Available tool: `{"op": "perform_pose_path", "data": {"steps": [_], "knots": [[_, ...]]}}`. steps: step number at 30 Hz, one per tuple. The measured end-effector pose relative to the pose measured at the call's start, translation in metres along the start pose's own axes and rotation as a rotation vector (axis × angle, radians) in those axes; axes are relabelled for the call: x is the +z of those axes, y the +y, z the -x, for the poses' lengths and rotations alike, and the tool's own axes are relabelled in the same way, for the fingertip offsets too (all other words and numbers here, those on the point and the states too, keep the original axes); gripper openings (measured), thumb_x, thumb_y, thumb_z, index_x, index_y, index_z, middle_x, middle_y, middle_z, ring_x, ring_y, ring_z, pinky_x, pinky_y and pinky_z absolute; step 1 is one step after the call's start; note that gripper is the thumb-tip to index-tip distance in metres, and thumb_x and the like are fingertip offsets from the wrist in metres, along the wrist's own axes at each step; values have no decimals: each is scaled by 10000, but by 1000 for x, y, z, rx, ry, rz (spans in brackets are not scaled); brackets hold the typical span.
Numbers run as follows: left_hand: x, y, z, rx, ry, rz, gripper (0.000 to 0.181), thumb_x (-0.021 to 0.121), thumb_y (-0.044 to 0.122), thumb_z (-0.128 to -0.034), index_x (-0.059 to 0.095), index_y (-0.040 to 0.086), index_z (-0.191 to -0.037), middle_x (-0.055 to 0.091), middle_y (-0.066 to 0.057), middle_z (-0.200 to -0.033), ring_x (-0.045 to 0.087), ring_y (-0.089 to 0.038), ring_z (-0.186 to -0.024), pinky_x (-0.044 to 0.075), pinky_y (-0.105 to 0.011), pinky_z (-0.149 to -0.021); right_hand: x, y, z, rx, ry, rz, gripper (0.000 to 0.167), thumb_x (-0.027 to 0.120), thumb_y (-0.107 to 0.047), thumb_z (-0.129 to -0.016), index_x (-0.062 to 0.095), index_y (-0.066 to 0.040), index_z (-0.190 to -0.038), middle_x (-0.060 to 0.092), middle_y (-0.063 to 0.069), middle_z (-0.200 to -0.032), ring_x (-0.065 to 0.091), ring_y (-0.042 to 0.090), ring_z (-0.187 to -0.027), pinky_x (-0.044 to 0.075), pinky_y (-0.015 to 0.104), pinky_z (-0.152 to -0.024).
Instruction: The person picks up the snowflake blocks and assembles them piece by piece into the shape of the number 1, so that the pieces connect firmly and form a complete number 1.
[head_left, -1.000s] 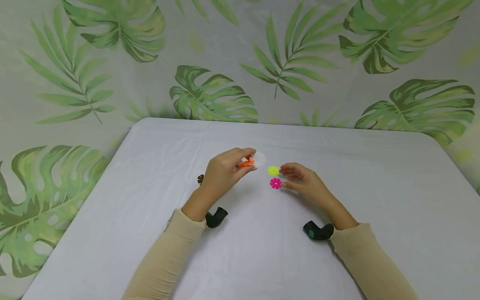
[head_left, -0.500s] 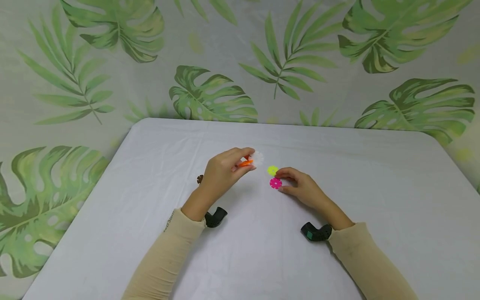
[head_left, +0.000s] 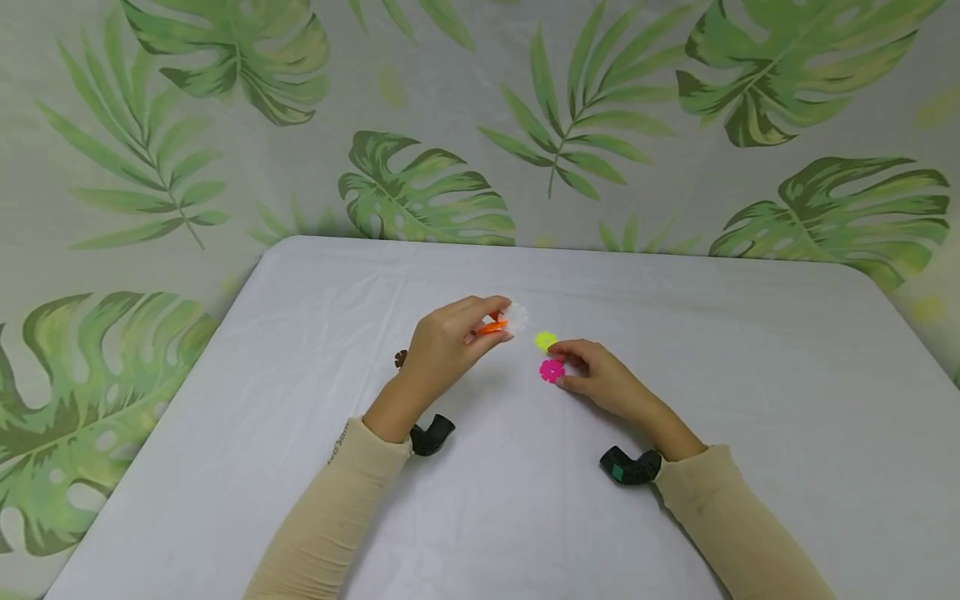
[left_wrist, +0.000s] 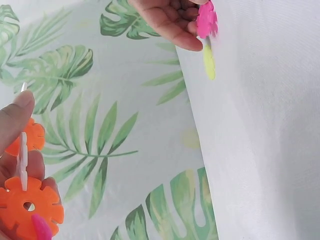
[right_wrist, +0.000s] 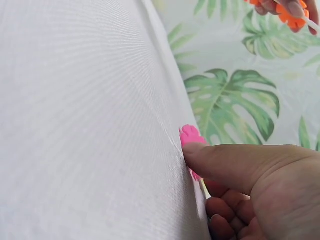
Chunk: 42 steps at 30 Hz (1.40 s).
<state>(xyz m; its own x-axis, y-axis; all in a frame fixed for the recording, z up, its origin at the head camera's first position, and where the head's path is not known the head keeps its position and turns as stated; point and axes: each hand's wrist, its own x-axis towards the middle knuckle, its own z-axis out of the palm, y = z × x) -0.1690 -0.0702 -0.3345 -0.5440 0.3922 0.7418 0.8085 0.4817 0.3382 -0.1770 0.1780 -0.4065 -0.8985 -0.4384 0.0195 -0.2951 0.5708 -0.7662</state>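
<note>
My left hand (head_left: 450,337) grips a small cluster of slotted plastic interlocking discs above the table. A white disc (head_left: 517,317) and an orange disc (head_left: 491,327) show in the head view. In the left wrist view, a second orange disc (left_wrist: 12,200) and a bit of pink plastic (left_wrist: 41,227) belong to that cluster. My right hand (head_left: 611,382) pinches a pink interlocking disc (head_left: 552,371) between thumb and fingers, low over the cloth. Just beyond it lies a yellow interlocking disc (head_left: 546,341), close to the right fingertips.
Partly hidden behind the left wrist is a brown disc (head_left: 401,359). Black wrist devices (head_left: 433,435) sit at both wrists. White cloth (head_left: 750,350) covers the table, and a leaf-patterned backdrop (head_left: 450,100) rises behind its far edge.
My right hand has moved slightly left and nearer and taken hold of the pink disc, which has shifted a little towards me. The left hand has stayed almost still with its cluster.
</note>
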Motion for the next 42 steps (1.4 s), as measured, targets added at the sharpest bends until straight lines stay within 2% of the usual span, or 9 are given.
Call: {"op": "perform_pose_path", "data": {"steps": [6,13,20,23,27,30,36,39,42], "knots": [[0,0,0,3,-1,-8,373,775,142,-697,645,42,-1032,637,-6,-836,472,-68,-604,410,-153,-555,0,0,2,-2,20,10,331,668,-74,-805,593,-81,-1127,550,72,-1100,480,228,-1001,402,403,-862],[1,1,0,5,-1,0,368,777,137,-695,646,47,-1027,636,1,-834,468,-62,-605,407,-151,-554,-1,-1,5,8,48,-28,280,663,-150,-827,627,-161,-1105,552,19,-888,465,191,-816,427,303,-690],[1,2,0,9,-3,3,367,778,145,-692,648,45,-1019,633,5,-830,457,-62,-599,395,-150,-547,-13,-30,12,0,61,-121,268,581,-24,-863,587,0,-1130,569,131,-895,462,227,-764,414,241,-620],[1,3,0,6,-10,6,364,773,158,-698,648,45,-1021,630,8,-826,450,-60,-596,388,-149,-543,-15,-24,10,-20,74,-143,282,571,-7,-866,570,19,-1147,587,143,-963,495,224,-795,429,216,-652],[1,3,0,6,-19,7,362,762,183,-712,647,46,-1026,633,6,-839,451,-57,-600,388,-146,-547,-16,-7,6,-26,90,-187,296,579,-47,-873,569,-30,-1168,585,106,-1056,556,213,-851,447,216,-751],[2,3,0,12,-21,4,364,759,193,-715,648,45,-1028,636,4,-849,453,-58,-600,389,-146,-547,-19,-9,6,-44,104,-219,295,576,-65,-879,560,-36,-1172,582,112,-1041,586,238,-838,466,227,-756],[3,4,0,21,-25,1,367,756,199,-718,649,43,-1031,640,3,-859,466,-58,-605,395,-138,-558,-27,-31,13,-136,149,-322,289,558,26,-866,536,49,-1153,564,178,-1003,586,370,-836,496,346,-766],[3,4,1,21,-26,3,368,757,201,-716,649,44,-1032,641,1,-859,467,-58,-607,395,-137,-559,-31,-47,17,-158,178,-330,279,547,74,-854,536,76,-1133,555,202,-976,604,329,-808,497,361,-760],[3,5,1,18,-29,3,367,758,199,-715,649,46,-1031,640,3,-857,462,-56,-606,392,-138,-556,-33,-57,20,-173,208,-307,275,550,79,-850,539,82,-1124,556,207,-986,616,258,-796,498,282,-759]]}}
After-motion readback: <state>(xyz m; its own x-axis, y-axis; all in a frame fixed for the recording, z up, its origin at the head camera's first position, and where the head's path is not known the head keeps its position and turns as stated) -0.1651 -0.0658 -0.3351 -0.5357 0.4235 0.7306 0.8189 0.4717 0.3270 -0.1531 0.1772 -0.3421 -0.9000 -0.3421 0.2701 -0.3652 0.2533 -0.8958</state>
